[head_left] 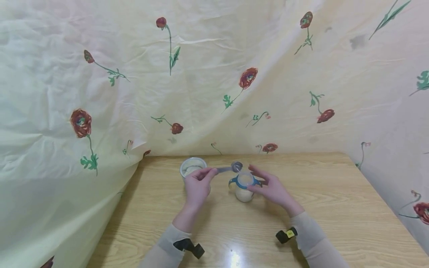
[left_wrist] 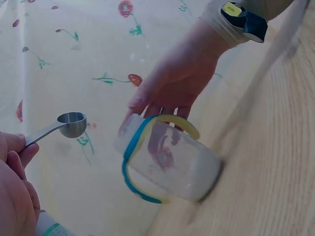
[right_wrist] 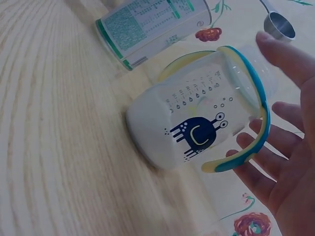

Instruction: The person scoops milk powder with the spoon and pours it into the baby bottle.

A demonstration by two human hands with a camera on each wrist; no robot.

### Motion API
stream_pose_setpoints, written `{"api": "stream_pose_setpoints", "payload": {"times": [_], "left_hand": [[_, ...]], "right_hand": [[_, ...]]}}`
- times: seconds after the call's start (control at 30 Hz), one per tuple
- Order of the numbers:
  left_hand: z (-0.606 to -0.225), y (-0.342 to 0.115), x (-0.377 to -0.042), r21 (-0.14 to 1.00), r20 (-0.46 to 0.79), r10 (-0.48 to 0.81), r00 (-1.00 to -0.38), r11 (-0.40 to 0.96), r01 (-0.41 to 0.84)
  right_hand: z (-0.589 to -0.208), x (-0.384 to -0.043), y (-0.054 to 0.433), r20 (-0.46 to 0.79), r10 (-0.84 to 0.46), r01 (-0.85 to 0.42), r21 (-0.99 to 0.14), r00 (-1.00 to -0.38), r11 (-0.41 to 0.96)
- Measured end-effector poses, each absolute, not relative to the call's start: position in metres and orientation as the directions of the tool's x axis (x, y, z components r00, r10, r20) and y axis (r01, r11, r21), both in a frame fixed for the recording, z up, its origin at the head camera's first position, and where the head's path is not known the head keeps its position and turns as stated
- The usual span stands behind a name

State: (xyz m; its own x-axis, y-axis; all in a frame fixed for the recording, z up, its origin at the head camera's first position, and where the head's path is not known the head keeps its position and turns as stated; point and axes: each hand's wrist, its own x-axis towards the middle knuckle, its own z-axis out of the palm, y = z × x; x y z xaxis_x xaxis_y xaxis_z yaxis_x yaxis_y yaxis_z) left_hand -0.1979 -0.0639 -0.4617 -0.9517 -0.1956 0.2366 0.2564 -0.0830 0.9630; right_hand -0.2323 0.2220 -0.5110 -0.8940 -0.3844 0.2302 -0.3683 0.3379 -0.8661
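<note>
My left hand (head_left: 197, 188) pinches the handle of a metal measuring spoon (left_wrist: 73, 125) between thumb and fingers. The spoon's round bowl is held out level, just beside and above the mouth of a baby bottle (right_wrist: 197, 108). Upright on the table, the bottle has a blue and yellow two-handled ring, printed measuring marks and a dark cartoon animal; white contents fill its lower part. Around the bottle's far right side my right hand (head_left: 273, 189) is spread, its fingers (right_wrist: 275, 160) loosely bent near the ring and handle.
A tub (right_wrist: 152, 32) with a green-and-white label stands behind the left hand, whitish powder showing inside it in the head view. The wooden table (head_left: 328, 193) meets a flower-printed cloth (head_left: 207, 74) at the back and sides. Both wrists carry black straps.
</note>
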Motion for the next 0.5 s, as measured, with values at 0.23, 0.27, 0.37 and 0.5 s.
{"api": "stream_pose_setpoints", "payload": {"times": [0.23,0.27,0.37,0.5], "left_hand": [[-0.453,-0.081,-0.197,0.964,0.212,-0.218,-0.953,-0.111,0.240],[-0.452,-0.084,-0.197,0.965,0.212,-0.230,-0.950,-0.107,0.241],[-0.450,-0.093,-0.198,0.966,0.207,-0.280,-0.937,-0.093,0.241],[-0.449,-0.105,-0.197,0.965,0.182,-0.347,-0.920,-0.116,0.235]], "right_hand": [[-0.505,-0.233,0.223,0.266,-0.361,-0.389,-0.861,-0.894,0.328],[-0.504,-0.232,0.223,0.278,-0.352,-0.395,-0.860,-0.894,0.323],[-0.500,-0.231,0.221,0.309,-0.306,-0.402,-0.860,-0.900,0.314],[-0.492,-0.228,0.216,0.344,-0.229,-0.403,-0.862,-0.911,0.306]]}}
